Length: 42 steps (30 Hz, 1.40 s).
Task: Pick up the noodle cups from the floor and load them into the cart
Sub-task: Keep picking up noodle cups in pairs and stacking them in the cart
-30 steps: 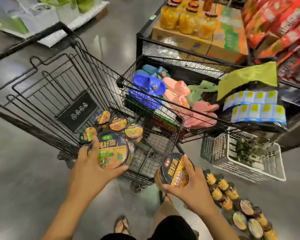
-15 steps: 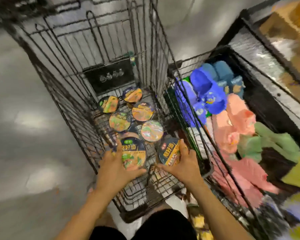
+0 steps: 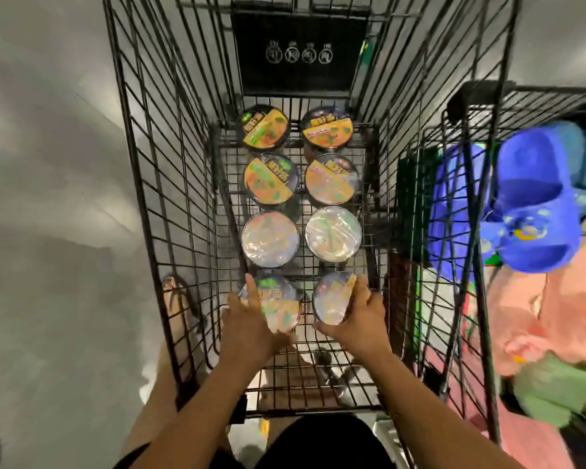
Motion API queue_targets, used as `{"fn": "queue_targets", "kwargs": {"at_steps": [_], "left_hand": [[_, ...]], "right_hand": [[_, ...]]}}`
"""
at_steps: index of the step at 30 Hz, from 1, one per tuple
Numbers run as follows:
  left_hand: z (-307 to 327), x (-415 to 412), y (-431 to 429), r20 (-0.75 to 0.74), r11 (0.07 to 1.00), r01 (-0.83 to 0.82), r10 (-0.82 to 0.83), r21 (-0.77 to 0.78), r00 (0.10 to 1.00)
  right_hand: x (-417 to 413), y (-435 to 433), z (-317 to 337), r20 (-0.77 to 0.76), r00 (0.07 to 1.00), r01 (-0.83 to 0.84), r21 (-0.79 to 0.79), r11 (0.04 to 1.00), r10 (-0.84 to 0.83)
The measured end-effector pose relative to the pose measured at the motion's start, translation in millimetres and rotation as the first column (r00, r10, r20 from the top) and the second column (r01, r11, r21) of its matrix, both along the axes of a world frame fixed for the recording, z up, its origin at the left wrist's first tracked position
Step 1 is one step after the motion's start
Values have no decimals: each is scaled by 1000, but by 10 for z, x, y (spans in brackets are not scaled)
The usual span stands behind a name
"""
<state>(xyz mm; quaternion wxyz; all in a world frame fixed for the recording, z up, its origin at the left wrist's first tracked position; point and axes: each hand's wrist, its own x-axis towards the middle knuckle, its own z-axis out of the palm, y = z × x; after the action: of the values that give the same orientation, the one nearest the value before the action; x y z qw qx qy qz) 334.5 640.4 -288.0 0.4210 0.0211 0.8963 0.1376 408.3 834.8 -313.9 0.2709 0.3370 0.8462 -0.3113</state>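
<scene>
I look straight down into a black wire shopping cart (image 3: 142, 198). Several round noodle cups stand on its floor in two rows, the farthest pair (image 3: 266, 128) with orange lids and a middle pair (image 3: 270, 239) glaring white. My left hand (image 3: 247, 324) grips a noodle cup with green print (image 3: 278, 304) at the near left end of the rows. My right hand (image 3: 357, 319) grips another noodle cup (image 3: 330, 301) at the near right end. Both held cups are low, at or just above the cart floor; I cannot tell if they touch it.
A black sign plate (image 3: 300, 52) hangs on the cart's far wall. To the right a wire bin (image 3: 528, 96) holds blue slippers (image 3: 535, 204), pink slippers (image 3: 555, 313) and green ones (image 3: 555, 384). Grey floor (image 3: 48, 231) lies to the left; my sandalled foot (image 3: 178, 296) shows through the wires.
The view has swung to look straight down into the cart. Both hands have lowered their cups from above the cart rim to its floor, behind the rows.
</scene>
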Motion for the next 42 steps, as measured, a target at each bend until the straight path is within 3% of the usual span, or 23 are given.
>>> {"fn": "queue_targets", "kwargs": {"at_steps": [14,21,26,31,36,42], "left_hand": [[-330,79,114,-142,997,-74,79,37,987],[-338,0,163,-44,993,-106,108,45,993],[-102,-28,57,-97,997,49,-56,-66,994],[290,-174,-66,-45,972,187,-195,-142,980],[638,-257,-142,-59,889,409,-428,-205,902],[954,-442,-115,-93,716,670,-694,-197,714]], "right_hand": [[-48,25,-199,-127,992,-4,-16,1000,2],[-8,0,-216,-104,994,39,-40,998,-43],[-14,28,-96,50,998,30,-63,998,-27],[-4,5,260,127,989,72,-4,997,-71],[83,-120,639,83,977,197,23,980,-198],[271,-361,1080,-62,948,317,128,940,-311]]}}
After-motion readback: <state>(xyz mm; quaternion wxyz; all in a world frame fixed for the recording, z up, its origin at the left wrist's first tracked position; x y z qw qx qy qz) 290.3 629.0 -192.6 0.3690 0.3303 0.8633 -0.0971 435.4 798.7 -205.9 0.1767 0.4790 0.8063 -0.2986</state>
